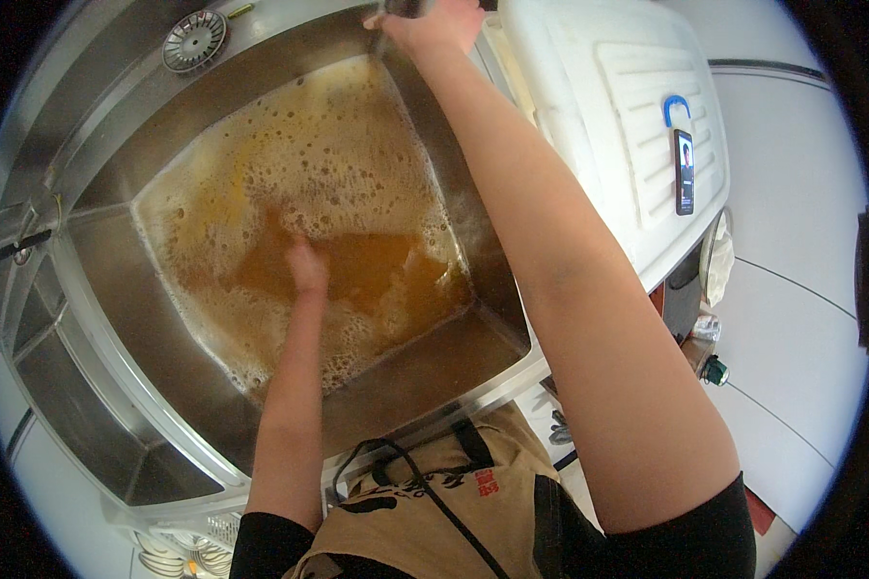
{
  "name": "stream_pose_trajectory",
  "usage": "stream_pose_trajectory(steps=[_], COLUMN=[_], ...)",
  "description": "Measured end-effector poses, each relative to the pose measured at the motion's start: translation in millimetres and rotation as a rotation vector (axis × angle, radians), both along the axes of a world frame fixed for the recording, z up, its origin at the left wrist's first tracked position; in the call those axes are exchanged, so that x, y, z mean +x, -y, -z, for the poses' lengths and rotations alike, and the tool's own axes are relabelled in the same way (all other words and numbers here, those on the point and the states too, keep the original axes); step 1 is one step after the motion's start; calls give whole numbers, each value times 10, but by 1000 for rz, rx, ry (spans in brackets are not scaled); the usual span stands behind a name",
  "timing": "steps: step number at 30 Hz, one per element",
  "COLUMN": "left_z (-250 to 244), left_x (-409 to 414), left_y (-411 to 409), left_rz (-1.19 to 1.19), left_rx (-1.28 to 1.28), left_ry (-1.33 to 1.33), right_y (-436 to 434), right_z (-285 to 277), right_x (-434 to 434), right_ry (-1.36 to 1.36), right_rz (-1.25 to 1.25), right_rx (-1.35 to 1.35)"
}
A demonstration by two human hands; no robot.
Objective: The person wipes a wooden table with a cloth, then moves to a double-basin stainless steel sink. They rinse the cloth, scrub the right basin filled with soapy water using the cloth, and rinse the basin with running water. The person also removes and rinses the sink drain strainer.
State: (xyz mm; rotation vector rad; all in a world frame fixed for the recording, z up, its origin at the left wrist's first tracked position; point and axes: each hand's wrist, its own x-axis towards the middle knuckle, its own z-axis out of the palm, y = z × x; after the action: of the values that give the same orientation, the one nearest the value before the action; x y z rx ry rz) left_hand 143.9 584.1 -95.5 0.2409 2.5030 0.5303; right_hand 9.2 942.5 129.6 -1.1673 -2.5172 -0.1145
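Before me is a deep stainless steel sink basin [391,376] with foamy, yellow-brown liquid [340,159] in it. My left hand [308,260] is in the liquid near the middle of the basin; its fingers are submerged or blurred, so whether it holds anything cannot be told. My right hand [434,25] reaches to the basin's far right corner, its fingers around a dark object [405,7] cut off by the picture's top edge. What that object is cannot be made out.
A round metal sink strainer [195,41] lies on the far rim. A second basin [80,391] adjoins at left. On the right, a white plastic lid [579,79] bears a phone [684,172] and a blue hook-shaped piece [676,108]. Stacked dishes [188,557] stand at lower left.
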Motion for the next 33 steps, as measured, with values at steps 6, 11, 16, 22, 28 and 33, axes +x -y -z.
stream_pose_trajectory(steps=[6,11,16,22,28,33], left_z=[-352,-674,-1287,-1410,-551,-576], left_x=[139,168,122,121,194,354], left_y=[-164,-356,-460,-435,157,133], left_rz=[-198,-525,-679,-518,142,513], left_rx=[284,659,962,941,-29,-273], left_ry=[-94,158,461,434,50,41], right_y=[-21,6,79,-30,-16,-76], right_z=[42,20,16,140,57,83], right_x=[24,17,12,-51,-17,-6], right_ry=[3,-4,-12,0,-10,5], right_rz=[6,18,41,76,15,8], right_rx=[19,40,61,56,25,21])
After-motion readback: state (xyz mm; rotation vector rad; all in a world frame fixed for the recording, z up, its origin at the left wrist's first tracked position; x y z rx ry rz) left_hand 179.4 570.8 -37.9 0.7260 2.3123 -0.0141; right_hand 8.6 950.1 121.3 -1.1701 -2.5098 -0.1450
